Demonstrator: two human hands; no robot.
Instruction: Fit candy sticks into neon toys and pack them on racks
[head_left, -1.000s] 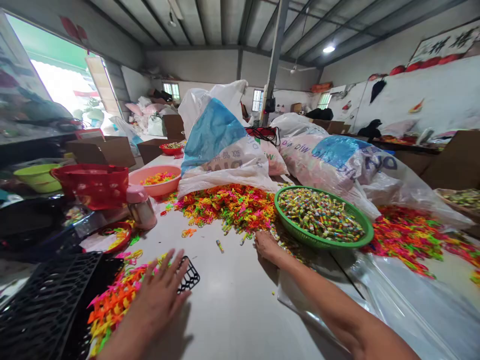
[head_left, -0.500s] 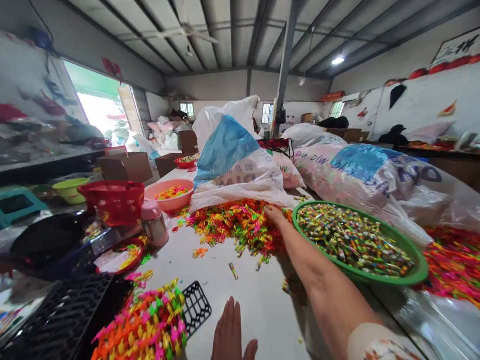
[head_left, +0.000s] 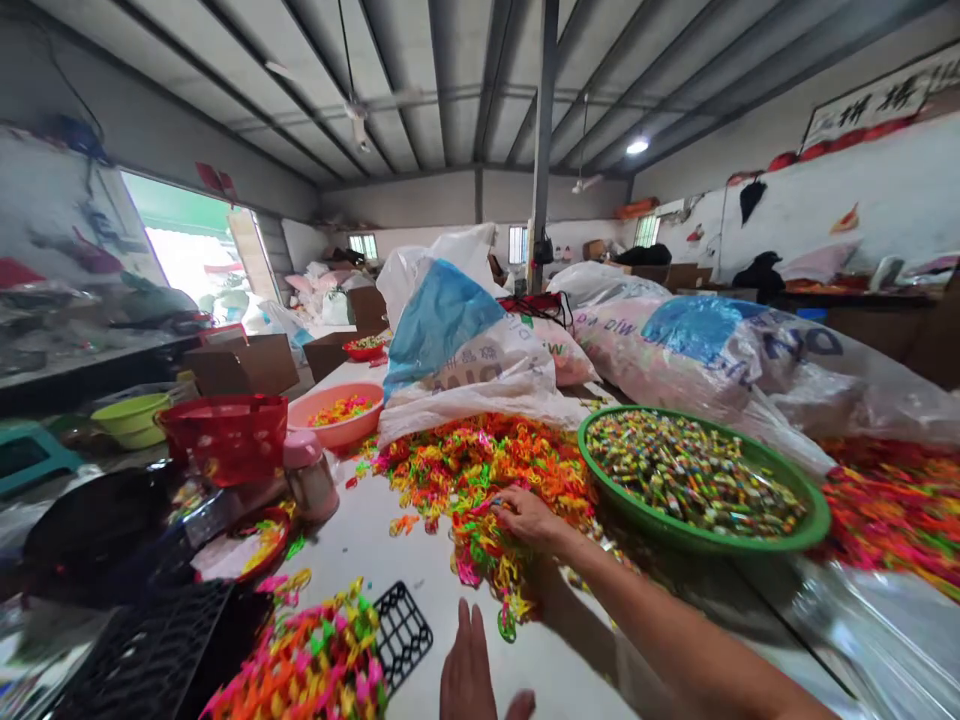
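My right hand [head_left: 523, 516] rests on the near part of a heap of small bright plastic pieces [head_left: 450, 460], in orange, pink, yellow and green. Its fingers are curled down together, and what they hold among the pieces is too small to make out. Closer to me, my left hand [head_left: 471, 668] stands over the white table [head_left: 360, 540] with its fingers stretched out and thumb apart, holding nothing. Some pieces have spread toward the left hand's fingertips. Rows of similar pieces [head_left: 307, 660] lie at the lower left, partly over a black plastic grid [head_left: 403, 636].
A green basin [head_left: 814, 525] full of small wrapped multicoloured items stands right of the heap. Behind it lie large printed plastic sacks [head_left: 457, 330]. At left are a pink basin [head_left: 337, 432], a pink-lidded jar [head_left: 311, 480], a red basket [head_left: 225, 440] and a black tray [head_left: 142, 650].
My right hand has drawn back toward me from the far side of the heap, and pieces have slid nearer with it. My left hand stays open, slightly farther right in view.
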